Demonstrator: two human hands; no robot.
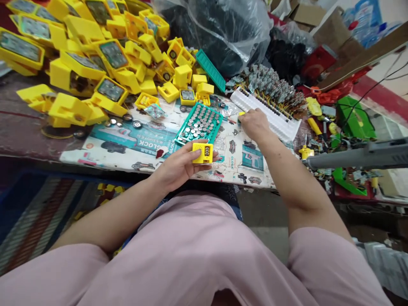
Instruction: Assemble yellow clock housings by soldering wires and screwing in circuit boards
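Note:
A small yellow box (198,158) with round metal cells in an open compartment rests in my left hand (178,167), thumb on top and fingers beneath. My right hand (255,124) is over the printed sheet beside the white rack, its fingers closed around a small item whose yellow end shows at the fingertips; the rest is hidden. Just beyond my left hand lies a green tray (217,127) of button cells. A white slotted rack (283,126) stands to the right of my right hand, with wired circuit boards (274,85) behind it.
Yellow casings (83,29) are piled at the left and back. A green ribbed tray (210,70) leans near a clear plastic bag (229,29). A grey bar (357,156) juts in from the right, above green pieces and scattered parts. Loose round metal parts lie left of the cell tray.

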